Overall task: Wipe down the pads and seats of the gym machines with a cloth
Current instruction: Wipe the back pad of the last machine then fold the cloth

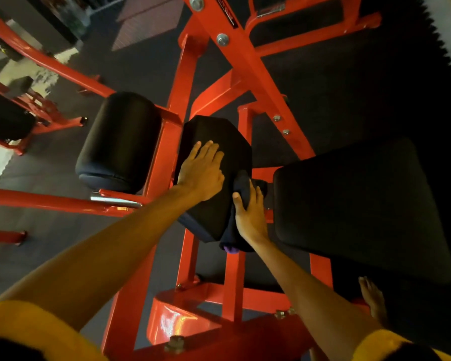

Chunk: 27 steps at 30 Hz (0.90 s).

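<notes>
The right grip is curled round a dark cloth, with the thumb on the near side and the fingers wrapped over the bunched fabric, pressing it against the right flank of the middle pad. The cloth hangs down past the wrist to the pad's lower corner, where a purple scrap shows. In this dim light it is hard to tell whether that scrap belongs to the cloth. The left grip holds nothing: its fingers lie straight and flat on the top face of the same pad, bracing it.

Left of the pad, beyond a red upright of the frame, sits a black roller pad. To the right, just clear of the cloth, lies the broad seat.

The step in hand looks like wiping the pad's side face. It would go better with the cloth spread flatter, so that more fabric meets the vinyl. Long overlapping strokes should run from the top edge down to the lower corner and follow the seam round. The left grip should steady the pad against the push, then lift away so the patch under its palm gets wiped too. The roller pad and the seat are both within easy reach for the next passes
</notes>
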Available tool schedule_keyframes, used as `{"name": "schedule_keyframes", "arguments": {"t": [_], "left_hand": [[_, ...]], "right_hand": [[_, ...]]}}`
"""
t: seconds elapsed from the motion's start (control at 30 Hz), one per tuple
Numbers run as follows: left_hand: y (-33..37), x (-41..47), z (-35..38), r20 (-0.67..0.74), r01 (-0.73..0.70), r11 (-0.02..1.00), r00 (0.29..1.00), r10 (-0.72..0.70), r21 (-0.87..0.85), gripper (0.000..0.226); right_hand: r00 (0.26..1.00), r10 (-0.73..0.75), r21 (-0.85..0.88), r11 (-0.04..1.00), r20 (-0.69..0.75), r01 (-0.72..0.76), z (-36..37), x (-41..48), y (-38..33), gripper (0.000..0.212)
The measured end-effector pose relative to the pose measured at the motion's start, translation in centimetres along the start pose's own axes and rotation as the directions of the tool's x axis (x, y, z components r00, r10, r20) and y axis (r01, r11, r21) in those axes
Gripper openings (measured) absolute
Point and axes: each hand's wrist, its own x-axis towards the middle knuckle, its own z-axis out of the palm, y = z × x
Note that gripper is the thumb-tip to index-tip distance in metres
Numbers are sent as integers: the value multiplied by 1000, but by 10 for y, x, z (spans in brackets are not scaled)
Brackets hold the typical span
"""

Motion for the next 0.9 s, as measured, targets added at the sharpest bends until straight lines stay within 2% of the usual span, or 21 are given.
{"name": "schedule_keyframes", "arguments": {"t": [0.07, 0.13, 0.23, 0.3, 0.43, 0.53, 0.67, 0.8, 0.9], "left_hand": [[-1, 13, -1, 10, 33, 999, 999, -33, 4, 60], [1, 24, -2, 15, 70, 997, 997, -70, 17, 62], [5, 30, 0, 15, 99, 989, 995, -102, 108, 64], [7, 29, 2, 26, 118, 985, 992, -122, 130, 66], [9, 31, 4, 36, 137, 977, 989, -144, 162, 67], [12, 32, 5, 25, 146, 976, 988, -152, 162, 67], [13, 31, 7, 33, 139, 974, 988, -148, 180, 67], [10, 35, 8, 24, 139, 974, 989, -146, 180, 68], [11, 32, 12, 24, 144, 973, 988, -151, 178, 68]], "right_hand": [[1000, -28, -63, 998, -1, 28, 0, 27, -2, 70], [999, -53, -22, 998, 9, 53, -5, 58, -5, 62], [990, 94, 218, 969, 108, -116, -22, 89, -10, 53], [979, 144, 267, 947, 145, -179, -25, 90, -15, 54], [999, -4, 122, 993, 48, -2, -13, 44, -3, 77], [998, -64, 9, 998, -19, 64, -14, 32, 3, 80], [999, 29, -56, 998, -27, -31, -13, 89, -14, 59], [997, 76, 88, 993, 6, -76, -18, 161, -30, 50], [982, 189, 39, 981, 0, -189, -12, 151, -32, 52]]}}
